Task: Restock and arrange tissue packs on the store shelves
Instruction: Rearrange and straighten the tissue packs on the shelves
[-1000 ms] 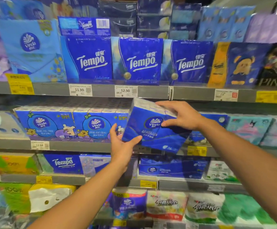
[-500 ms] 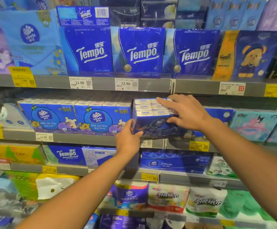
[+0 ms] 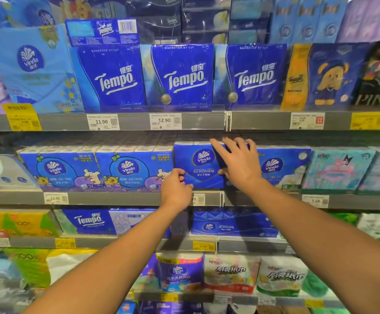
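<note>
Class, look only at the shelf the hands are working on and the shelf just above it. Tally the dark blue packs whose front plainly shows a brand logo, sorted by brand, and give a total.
Tempo, upper shelf: 3
Vinda, hands' shelf: 4
Total: 7

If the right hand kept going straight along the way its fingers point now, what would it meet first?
The right hand already lies on the dark blue Vinda pack, fingers aimed up and left. Continuing, it would probably reach the underside of the shelf above, though depth is unclear.
</note>
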Demonstrator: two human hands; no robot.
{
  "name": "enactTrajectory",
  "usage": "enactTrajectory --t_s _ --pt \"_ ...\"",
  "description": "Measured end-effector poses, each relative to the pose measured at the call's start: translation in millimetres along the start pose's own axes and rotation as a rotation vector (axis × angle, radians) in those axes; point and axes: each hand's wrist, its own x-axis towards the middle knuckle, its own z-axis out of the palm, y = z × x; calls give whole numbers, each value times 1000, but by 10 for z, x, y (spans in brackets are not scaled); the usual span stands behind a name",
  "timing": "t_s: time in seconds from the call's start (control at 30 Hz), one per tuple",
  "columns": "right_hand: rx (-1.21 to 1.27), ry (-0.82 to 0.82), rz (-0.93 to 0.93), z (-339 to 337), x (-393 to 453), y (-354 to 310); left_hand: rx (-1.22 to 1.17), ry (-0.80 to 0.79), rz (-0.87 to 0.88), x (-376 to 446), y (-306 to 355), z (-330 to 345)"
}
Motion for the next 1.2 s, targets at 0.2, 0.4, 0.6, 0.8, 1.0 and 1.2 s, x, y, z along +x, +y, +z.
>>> enactTrajectory --t_s 0.2,0.4,0.6,0.8,1.0,1.2 --pt "68 121 -27 143 -1 -30 146 -33 105 67 -136 25" --pt "181 262 -127 182 90 149 228 -19 205 77 -190 16" --pt "199 346 -237 236 140 224 305 -41 349 16 -326 129" --pt "131 316 -252 247 183 251 442 -286 446 -111 -160 492" --pt "86 355 -279 247 219 272 511 -324 423 -108 -7 785" --pt "144 234 -199 287 142 211 360 -272 409 -160 -157 855"
